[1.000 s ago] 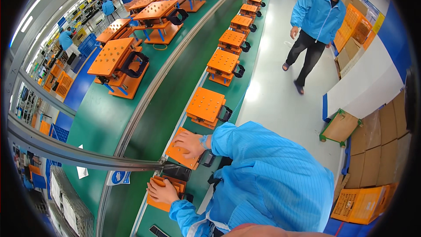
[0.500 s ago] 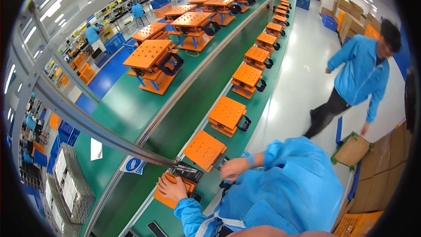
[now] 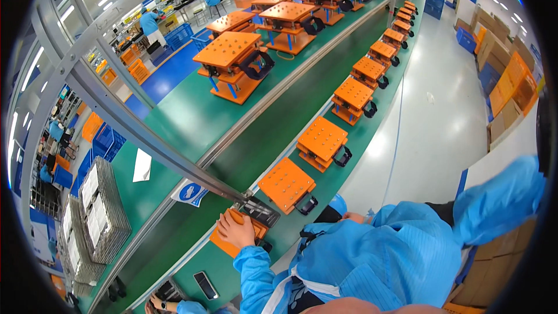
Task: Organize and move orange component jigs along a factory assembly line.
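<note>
My left hand (image 3: 237, 231) lies with spread fingers on top of an orange fixture (image 3: 225, 245) at the near end of the green bench, its palm hiding part of the plate. Behind it, by the metal post, is a flat dark tray-like piece (image 3: 261, 211). One more orange fixture (image 3: 286, 186), with rows of small studs on its top plate and a black handle, stands just beyond. My right hand (image 3: 356, 217) is drawn back close to my body, off the bench. My sleeve hides most of it, and its fingers cannot be made out.
A phone (image 3: 206, 285) lies on the bench near a co-worker's hand (image 3: 158, 303) with a watch. Several orange fixtures (image 3: 322, 142) line the belt into the distance. A metal frame (image 3: 157, 142) slants across the left. Stacked grey trays (image 3: 104, 209) stand left. Another person's blue sleeve (image 3: 500, 200) is close on my right.
My right hand has pulled back from beside the second fixture toward my body. The left hand stays on its fixture. The walking person has come nearer on my right. A co-worker's hand now shows below.
</note>
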A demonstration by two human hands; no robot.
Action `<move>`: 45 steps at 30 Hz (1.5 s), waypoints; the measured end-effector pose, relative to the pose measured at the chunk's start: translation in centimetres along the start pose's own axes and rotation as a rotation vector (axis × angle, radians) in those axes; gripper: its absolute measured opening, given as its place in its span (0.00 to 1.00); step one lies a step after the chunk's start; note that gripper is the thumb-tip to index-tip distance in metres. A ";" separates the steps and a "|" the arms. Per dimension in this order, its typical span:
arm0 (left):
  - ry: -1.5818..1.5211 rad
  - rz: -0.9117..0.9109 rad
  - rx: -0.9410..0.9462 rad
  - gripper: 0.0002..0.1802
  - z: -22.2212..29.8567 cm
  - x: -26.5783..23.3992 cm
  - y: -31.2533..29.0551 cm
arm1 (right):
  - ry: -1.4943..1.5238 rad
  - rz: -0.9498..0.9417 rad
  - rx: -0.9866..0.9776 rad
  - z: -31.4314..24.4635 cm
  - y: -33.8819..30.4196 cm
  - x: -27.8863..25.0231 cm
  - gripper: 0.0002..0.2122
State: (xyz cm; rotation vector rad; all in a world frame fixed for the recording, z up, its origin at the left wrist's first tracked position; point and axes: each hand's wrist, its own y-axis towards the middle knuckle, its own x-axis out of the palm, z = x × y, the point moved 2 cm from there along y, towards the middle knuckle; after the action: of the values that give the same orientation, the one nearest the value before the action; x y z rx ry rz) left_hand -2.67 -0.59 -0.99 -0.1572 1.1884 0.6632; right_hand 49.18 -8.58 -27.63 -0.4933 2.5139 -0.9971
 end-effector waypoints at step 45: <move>-0.154 0.013 0.044 0.38 3.7 -2.1 0.0 | -0.755 -0.444 -0.495 -12.7 -4.6 -7.5 0.22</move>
State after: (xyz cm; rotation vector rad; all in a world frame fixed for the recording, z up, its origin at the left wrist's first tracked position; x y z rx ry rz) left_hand -0.16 0.20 2.35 -0.0600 1.0560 0.6480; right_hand 50.42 -1.09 -14.14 -1.3292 1.9482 -0.1956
